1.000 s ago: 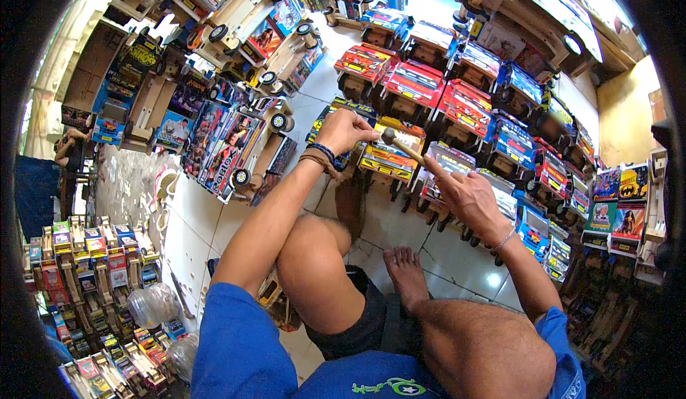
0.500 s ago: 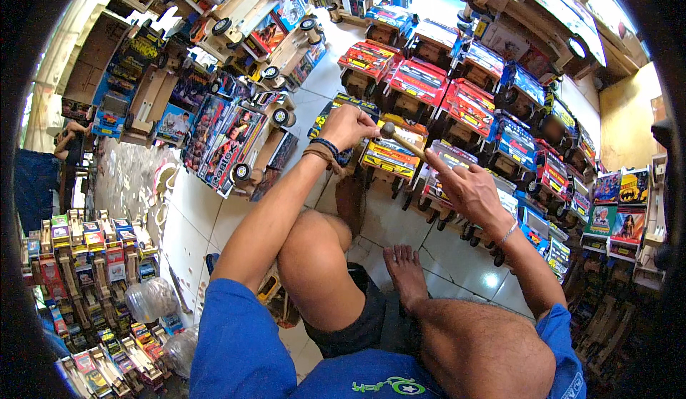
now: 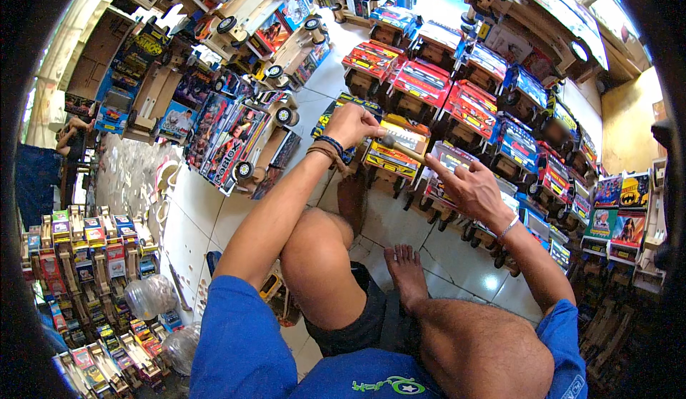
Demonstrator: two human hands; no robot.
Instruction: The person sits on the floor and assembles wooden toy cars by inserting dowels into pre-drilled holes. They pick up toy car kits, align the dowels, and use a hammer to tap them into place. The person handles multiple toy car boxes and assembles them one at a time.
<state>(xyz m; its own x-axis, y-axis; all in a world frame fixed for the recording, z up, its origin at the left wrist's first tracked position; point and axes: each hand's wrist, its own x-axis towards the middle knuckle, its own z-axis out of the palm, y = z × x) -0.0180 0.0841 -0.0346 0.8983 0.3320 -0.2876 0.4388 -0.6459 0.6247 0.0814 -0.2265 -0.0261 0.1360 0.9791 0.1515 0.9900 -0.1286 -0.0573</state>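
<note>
My left hand [image 3: 350, 126] is closed in a pinch over the front of a yellow toy truck [image 3: 389, 162]. Whatever sits between its fingertips is too small to make out. My right hand [image 3: 468, 188] grips a small hammer [image 3: 409, 152], with the index finger stretched along the handle. The hammer's dark, slightly blurred head lies just beside the left fingertips, above the truck's top. Whether the head touches anything there, I cannot tell. A red and white toy truck [image 3: 421, 81] stands in the row behind, and a blue one [image 3: 516, 142] is beyond my right hand.
Rows of toy trucks spread ahead and to the right on the white tiled floor [image 3: 446, 252]. A large printed toy truck [image 3: 229, 145] lies at the left. Small toy trucks [image 3: 93, 235] and a clear plastic jar [image 3: 150, 297] are at lower left. My bare foot [image 3: 406, 277] rests below my hands.
The hammer's head has dropped a little toward the truck beside my left fingertips. Both hands keep nearly the same places, and the whole view has shifted slightly.
</note>
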